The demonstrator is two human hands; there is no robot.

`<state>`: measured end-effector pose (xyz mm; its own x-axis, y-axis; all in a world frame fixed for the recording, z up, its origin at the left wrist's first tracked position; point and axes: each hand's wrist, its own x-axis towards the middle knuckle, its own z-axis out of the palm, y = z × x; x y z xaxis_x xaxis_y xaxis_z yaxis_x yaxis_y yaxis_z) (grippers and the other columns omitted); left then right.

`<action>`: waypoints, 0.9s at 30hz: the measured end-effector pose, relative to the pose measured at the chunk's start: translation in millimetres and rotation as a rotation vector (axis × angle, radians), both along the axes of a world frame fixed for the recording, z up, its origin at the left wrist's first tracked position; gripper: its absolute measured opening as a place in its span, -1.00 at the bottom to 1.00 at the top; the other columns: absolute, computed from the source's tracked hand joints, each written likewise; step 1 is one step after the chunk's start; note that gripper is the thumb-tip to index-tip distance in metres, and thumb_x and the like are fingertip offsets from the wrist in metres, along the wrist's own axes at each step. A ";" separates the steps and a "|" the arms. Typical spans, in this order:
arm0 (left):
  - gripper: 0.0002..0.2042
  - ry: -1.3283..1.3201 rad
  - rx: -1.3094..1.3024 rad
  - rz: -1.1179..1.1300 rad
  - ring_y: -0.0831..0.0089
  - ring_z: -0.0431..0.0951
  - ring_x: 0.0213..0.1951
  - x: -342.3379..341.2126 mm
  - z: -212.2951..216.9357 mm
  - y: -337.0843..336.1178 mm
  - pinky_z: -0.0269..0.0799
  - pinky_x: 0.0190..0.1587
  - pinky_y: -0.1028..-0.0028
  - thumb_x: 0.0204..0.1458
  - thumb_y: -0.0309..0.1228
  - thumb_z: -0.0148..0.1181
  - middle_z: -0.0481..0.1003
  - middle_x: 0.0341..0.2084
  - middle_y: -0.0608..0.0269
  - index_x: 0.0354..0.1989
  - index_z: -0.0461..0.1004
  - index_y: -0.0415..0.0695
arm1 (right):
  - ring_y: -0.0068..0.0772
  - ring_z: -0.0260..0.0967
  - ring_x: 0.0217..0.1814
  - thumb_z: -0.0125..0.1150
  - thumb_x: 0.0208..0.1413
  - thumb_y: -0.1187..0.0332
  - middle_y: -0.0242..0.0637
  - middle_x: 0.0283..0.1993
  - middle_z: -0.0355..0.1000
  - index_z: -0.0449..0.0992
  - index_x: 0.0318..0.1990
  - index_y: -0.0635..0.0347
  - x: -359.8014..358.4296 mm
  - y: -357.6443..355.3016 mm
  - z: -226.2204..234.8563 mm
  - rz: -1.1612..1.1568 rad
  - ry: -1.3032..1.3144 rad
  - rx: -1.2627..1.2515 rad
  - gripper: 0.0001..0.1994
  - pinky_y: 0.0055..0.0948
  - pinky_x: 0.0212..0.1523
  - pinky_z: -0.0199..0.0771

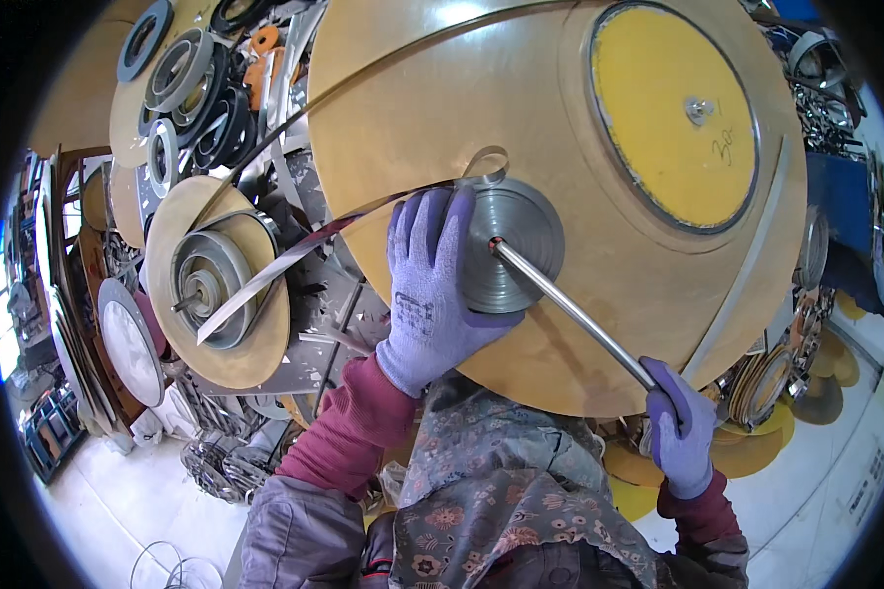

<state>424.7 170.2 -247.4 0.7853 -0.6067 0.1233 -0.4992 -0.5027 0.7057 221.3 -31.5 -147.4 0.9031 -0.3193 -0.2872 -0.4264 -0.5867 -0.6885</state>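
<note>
left hand (430, 294) lying flat, fingers spread wide, pressing on the coil (516, 245), right hand (680, 427) wrapping tight around the rod (572, 314) end

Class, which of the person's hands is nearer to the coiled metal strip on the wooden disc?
Left. The left hand lies flat against the coiled metal strip; the right hand grips the far end of the steel rod.

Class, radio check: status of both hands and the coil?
Left hand flat on metal strip coil. Right hand grips steel rod. Loose strip trails left.
</note>
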 end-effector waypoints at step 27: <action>-0.64 -0.273 1.327 0.156 0.22 0.56 -0.21 74.4 59.1 42.3 0.44 -0.23 0.20 0.00 -0.43 0.00 0.53 -0.26 0.22 0.04 0.39 0.00 | -0.21 0.31 0.15 -0.11 0.24 0.22 -0.09 0.16 0.33 0.33 0.15 0.31 -197.3 -226.5 -286.3 -1.322 -0.410 0.510 -0.57 -0.31 0.19 0.24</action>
